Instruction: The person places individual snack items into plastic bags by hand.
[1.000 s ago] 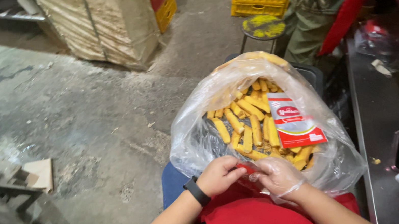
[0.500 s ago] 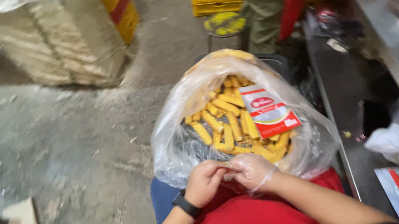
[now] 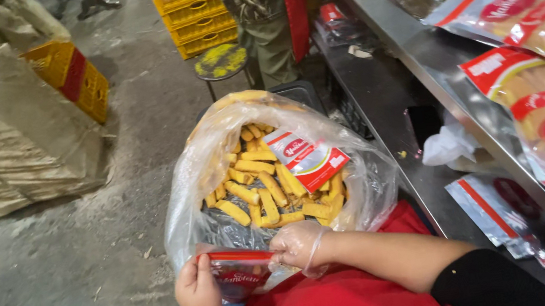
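Both hands held one small red-topped pouch at the near rim of the big clear bag of yellow sticks: my left hand pinched its edge, my gloved right hand gripped its mouth. I judged opening it came first, then filling, which needed a spread mouth.

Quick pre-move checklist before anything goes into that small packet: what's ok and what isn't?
1. Left hand grips the small packet at its red top edge: ok.
2. Right hand, in a clear glove, holds the packet's other side: ok.
3. Packet mouth open: cannot tell.
4. Yellow sticks within reach in the big clear bag: ok.
5. Loose packet lying on the sticks: not ok, in the way.
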